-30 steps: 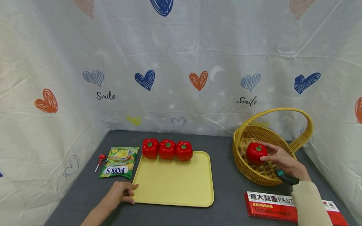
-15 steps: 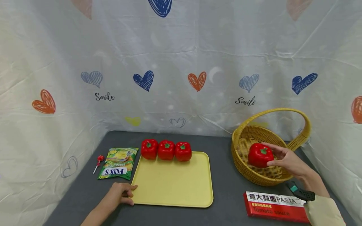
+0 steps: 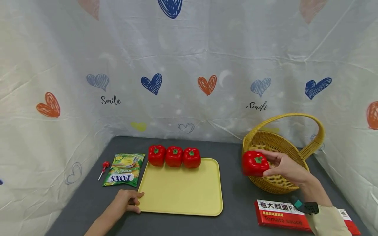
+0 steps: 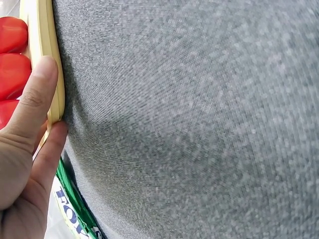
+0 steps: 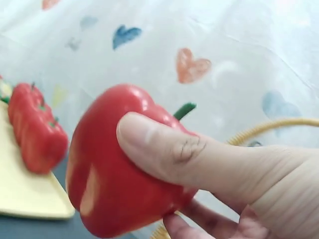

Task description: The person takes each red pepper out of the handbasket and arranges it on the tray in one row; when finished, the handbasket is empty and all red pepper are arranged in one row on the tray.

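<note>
In the head view, my right hand (image 3: pixel 287 168) holds a red bell pepper (image 3: pixel 253 165) with a green stem, level with the left side of the yellow wicker basket (image 3: pixel 276 188). The right wrist view shows the thumb laid across this pepper (image 5: pixel 104 164) and fingertips beneath it. My left hand (image 3: pixel 125 201) grips the near left corner of a pale yellow tray (image 3: pixel 183 196), thumb and fingers at its rim (image 4: pixel 56 94). Three more red bell peppers (image 3: pixel 174 156) stand in a row along the tray's far edge, from its left corner.
Left of the tray lie a green and yellow FOX'S packet (image 3: pixel 124 170) and a red lollipop (image 3: pixel 105 165). A red and white pasta box (image 3: pixel 280 216) lies in front of the basket, partly under the right forearm. A heart-printed curtain (image 3: pixel 177 65) hangs behind the dark table.
My right hand has lifted the bell pepper from inside the basket and carried it left, over the basket's left rim. The left hand and tray have stayed in place.
</note>
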